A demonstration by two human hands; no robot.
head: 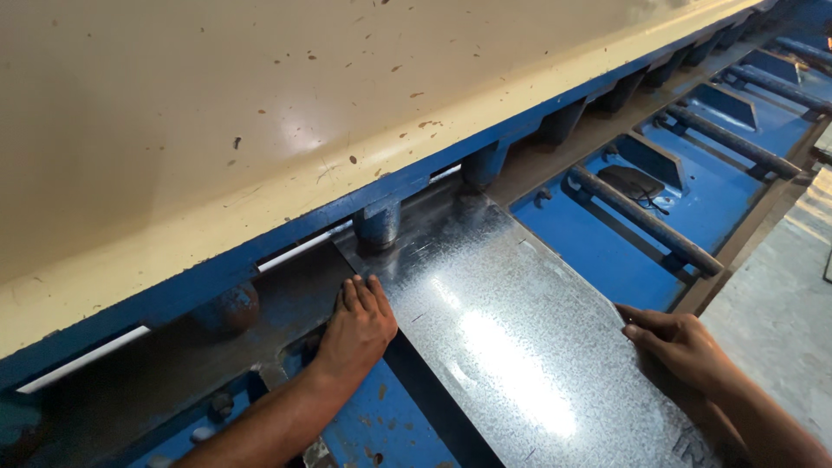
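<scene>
Nearest the camera, the galvanized metal sheet [511, 347] lies flat on the blue machine bed [607, 234], its far edge tucked under the blue hold-down cylinders [379, 224]. The left hand [357, 329] rests palm-down with fingers straight and close together at the sheet's left edge, while the right hand [680, 342] holds the sheet's right edge with curled fingers. Beyond them rises the cream-coloured guard panel [303, 113] of the machine, and dark support bars [646, 218] cross the bed to the right.
</scene>
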